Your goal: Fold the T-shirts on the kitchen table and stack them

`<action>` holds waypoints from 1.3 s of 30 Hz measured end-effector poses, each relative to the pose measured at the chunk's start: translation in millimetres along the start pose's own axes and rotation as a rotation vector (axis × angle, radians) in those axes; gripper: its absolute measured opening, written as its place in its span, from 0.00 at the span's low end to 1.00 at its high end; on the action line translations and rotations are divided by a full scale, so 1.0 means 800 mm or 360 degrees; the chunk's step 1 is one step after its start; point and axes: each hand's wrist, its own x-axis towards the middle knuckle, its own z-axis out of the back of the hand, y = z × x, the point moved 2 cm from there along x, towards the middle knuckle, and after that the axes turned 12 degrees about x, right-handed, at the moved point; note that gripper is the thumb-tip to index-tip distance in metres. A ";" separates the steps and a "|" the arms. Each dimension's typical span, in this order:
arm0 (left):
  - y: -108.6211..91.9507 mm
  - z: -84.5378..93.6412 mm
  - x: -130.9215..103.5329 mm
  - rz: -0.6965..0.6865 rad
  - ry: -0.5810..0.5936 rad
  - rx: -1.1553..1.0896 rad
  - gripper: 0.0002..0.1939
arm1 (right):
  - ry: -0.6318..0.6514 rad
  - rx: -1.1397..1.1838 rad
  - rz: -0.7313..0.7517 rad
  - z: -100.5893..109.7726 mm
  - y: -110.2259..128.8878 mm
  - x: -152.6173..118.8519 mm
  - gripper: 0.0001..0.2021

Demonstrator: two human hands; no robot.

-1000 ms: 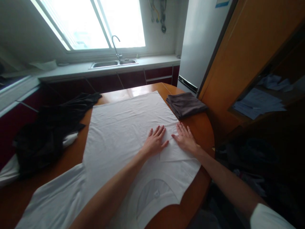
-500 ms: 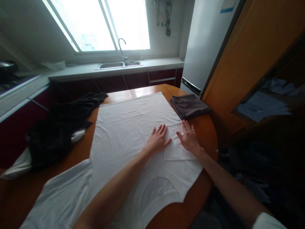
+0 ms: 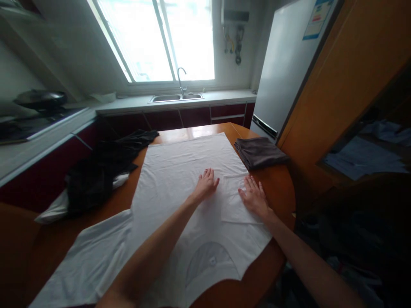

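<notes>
A white T-shirt [image 3: 180, 171] lies spread over the wooden table [image 3: 272, 188], its neckline towards me. The right sleeve is folded inward onto the body, while the left sleeve [image 3: 93, 252] stretches out flat to the side. My right hand [image 3: 255, 196] rests with fingers spread on the folded sleeve by the shirt's right edge. Over the middle of the shirt is my left hand [image 3: 207, 185], fingers extended and holding nothing. Whether its palm touches the cloth I cannot tell.
A folded dark grey garment [image 3: 260, 152] sits at the table's right side. Dark clothes [image 3: 96, 175] with some white cloth are heaped at the left. Beyond stand a sink [image 3: 165, 98], a fridge [image 3: 282, 72] and a wok [image 3: 40, 98] on the stove.
My left hand has moved left, away from the folded sleeve. My right hand stays on the sleeve. The camera view has tilted up and turned slightly left.
</notes>
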 end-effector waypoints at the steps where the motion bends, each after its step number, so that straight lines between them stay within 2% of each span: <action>1: 0.006 0.008 0.000 -0.0018 0.0067 0.0007 0.32 | -0.0007 0.0007 0.0009 -0.001 -0.001 0.000 0.32; 3: 0.020 0.026 -0.008 -0.0097 0.0153 0.0017 0.34 | -0.0029 0.0025 0.0027 -0.004 -0.003 -0.001 0.32; 5: 0.039 0.044 -0.028 -0.0200 0.0173 -0.0003 0.34 | -0.0055 0.0047 0.0037 -0.007 -0.006 -0.001 0.32; 7: 0.061 0.055 -0.063 -0.0277 0.0148 -0.0052 0.33 | -0.0075 0.0072 0.0045 -0.009 -0.010 -0.001 0.32; 9: 0.082 0.057 -0.111 -0.0276 0.0109 -0.0077 0.31 | -0.0095 0.0098 0.0054 -0.008 -0.014 0.000 0.32; 11: 0.096 0.047 -0.166 -0.0131 0.0076 -0.0037 0.30 | -0.0155 0.0121 0.0050 -0.005 -0.015 0.001 0.33; 13: 0.099 0.029 -0.221 0.0116 0.0034 0.0046 0.30 | -0.0261 0.0140 0.0073 0.000 -0.013 -0.001 0.33; 16: 0.081 -0.001 -0.290 0.0421 -0.0131 0.0122 0.30 | -0.0377 0.0158 0.0248 0.003 -0.001 -0.008 0.31; 18: 0.062 -0.015 -0.319 0.0510 -0.0195 0.0145 0.30 | -0.0325 0.0151 0.0398 -0.002 0.009 -0.016 0.31; 20: 0.047 -0.022 -0.333 0.0529 -0.0192 0.0161 0.30 | -0.0175 0.0105 0.0477 -0.011 0.016 -0.024 0.31; 23: 0.036 -0.022 -0.337 0.0528 -0.0155 0.0152 0.29 | 0.0021 -0.0019 0.0468 -0.026 0.015 -0.033 0.31; 27: 0.031 -0.014 -0.338 0.0524 -0.0184 0.0035 0.28 | 0.0054 -0.0110 0.0463 -0.037 0.002 -0.033 0.33; 30: 0.037 -0.003 -0.346 0.0538 -0.0351 -0.0160 0.26 | 0.0060 -0.0114 0.0462 -0.041 -0.009 -0.029 0.34; 32: 0.057 0.007 -0.357 0.0649 -0.0554 -0.0253 0.24 | 0.0061 -0.0099 0.0472 -0.045 -0.016 -0.026 0.36; 35: 0.116 0.023 -0.387 0.0984 -0.0842 -0.0208 0.21 | 0.0054 -0.0062 0.0510 -0.050 -0.026 -0.023 0.37; 37: 0.165 0.028 -0.415 0.1243 -0.0928 -0.0067 0.20 | 0.0048 -0.0040 0.0523 -0.052 -0.031 -0.022 0.38; 39: 0.210 0.028 -0.444 0.1482 -0.0916 0.0108 0.20 | 0.0030 -0.0026 0.0527 -0.052 -0.034 -0.021 0.37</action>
